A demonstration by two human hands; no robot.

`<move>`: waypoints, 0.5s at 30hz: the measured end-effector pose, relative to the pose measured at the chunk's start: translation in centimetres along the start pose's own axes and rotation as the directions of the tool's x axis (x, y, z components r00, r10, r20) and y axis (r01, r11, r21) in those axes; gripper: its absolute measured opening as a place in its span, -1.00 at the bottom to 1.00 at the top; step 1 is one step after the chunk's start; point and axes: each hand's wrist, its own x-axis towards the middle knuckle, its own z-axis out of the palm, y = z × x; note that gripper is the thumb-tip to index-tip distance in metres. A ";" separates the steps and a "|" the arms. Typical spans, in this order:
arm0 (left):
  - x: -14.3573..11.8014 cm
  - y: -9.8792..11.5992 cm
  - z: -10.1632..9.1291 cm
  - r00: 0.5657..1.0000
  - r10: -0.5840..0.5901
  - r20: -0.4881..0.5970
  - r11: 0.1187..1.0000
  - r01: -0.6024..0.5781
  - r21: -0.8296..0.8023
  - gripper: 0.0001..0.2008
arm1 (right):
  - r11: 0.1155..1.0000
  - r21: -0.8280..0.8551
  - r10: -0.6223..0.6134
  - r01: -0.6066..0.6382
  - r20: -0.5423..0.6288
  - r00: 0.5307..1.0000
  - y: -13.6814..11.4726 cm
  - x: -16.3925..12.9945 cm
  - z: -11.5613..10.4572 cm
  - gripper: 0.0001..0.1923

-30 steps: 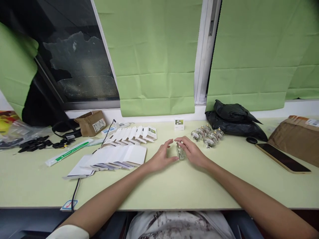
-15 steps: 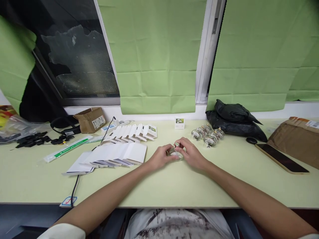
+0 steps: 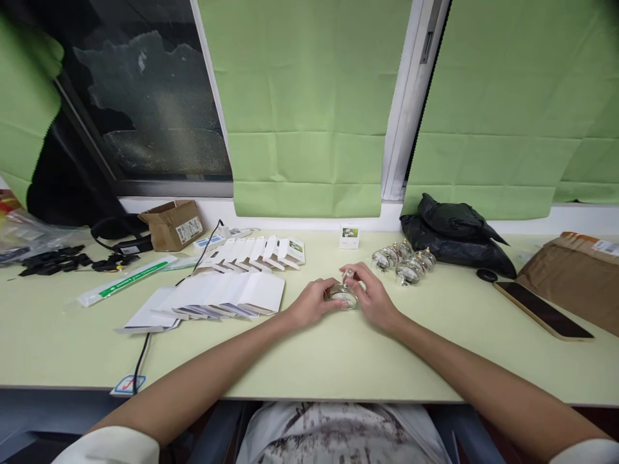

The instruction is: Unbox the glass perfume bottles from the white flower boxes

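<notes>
A round clear glass perfume bottle [image 3: 343, 296] with a pale label is between my hands, low over the table in the middle. My left hand [image 3: 313, 304] is closed around the left side of its body, thumb in front. At its top, the fingers of my right hand [image 3: 371, 298] pinch the small clear cap [image 3: 348, 275]. Several similar bottles [image 3: 409, 270] with gold-coloured necks lie grouped beyond my right hand. A small white box [image 3: 349, 237] with a flower picture stands behind my hands.
Rows of white boxes [image 3: 261, 293] lie left of my hands, some with open flaps. A black cable [image 3: 142, 357] runs past them. Farther left is an open brown carton [image 3: 171, 225]. On the right are black plastic bags [image 3: 449, 235], a phone [image 3: 541, 311] and a brown parcel [image 3: 575, 277].
My right fingers have shifted slightly at the top of the bottle, and more of the cap and body shows. My left hand keeps its hold. The view has moved a little.
</notes>
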 end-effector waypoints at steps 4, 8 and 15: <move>0.0 0.1 -0.1 1.000 0.000 -0.003 1.000 0.000 0.016 -0.63 | 0.999 -0.038 0.013 -0.021 -0.209 0.978 -0.4 1.2 -1.5 -0.64; -0.2 0.5 -0.1 0.999 -0.007 -0.036 0.999 0.009 0.038 -0.64 | 0.972 -0.233 0.003 -0.016 -0.055 0.998 1.8 0.9 -2.6 -0.69; -0.3 0.4 0.0 0.994 -0.055 -0.091 0.995 0.062 0.074 -0.62 | 0.904 -0.414 0.224 -0.105 0.252 0.941 5.3 -0.2 -2.8 -0.81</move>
